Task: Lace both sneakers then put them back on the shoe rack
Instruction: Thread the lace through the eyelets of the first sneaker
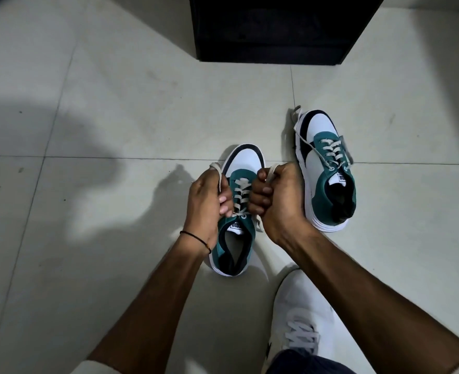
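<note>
Over the near sneaker [243, 211] we have both fists working the lace. Our left hand [209, 203] is curled tight around one end of the cream lace [240, 193], which loops out over the knuckles; our right hand [278, 197] is clenched on the other end, a loop poking up above the thumb. Both ends are pulled out to the sides. The fingertips themselves are mostly tucked under, so we cannot tell exactly how the lace sits inside either grip. A thin black wrist band [196, 237] sits on the left wrist.

That near sneaker stands on the floor [101, 130], toe pointing away from us, its middle eyelets and part of the tongue hidden by our hands. Teal suede-like upper, white toe cap, dark trim, thick white sole, dark lining showing in the opening.

Second sneaker [327, 171] stands just to the right and a bit farther off, well apart from our hands, laced across the teal panel, with a loose lace end trailing over the toe toward the floor. Its opening is dark; nothing readable inside.

Bottom right, a worn white shoe [298, 319] with grey laces sits partly under our right forearm, cut off by the frame edge.

Floor is pale glossy tile with grey grout lines and scuffs. At top, a black shoe rack [274, 31] is cropped, its inside too dark to make out.
</note>
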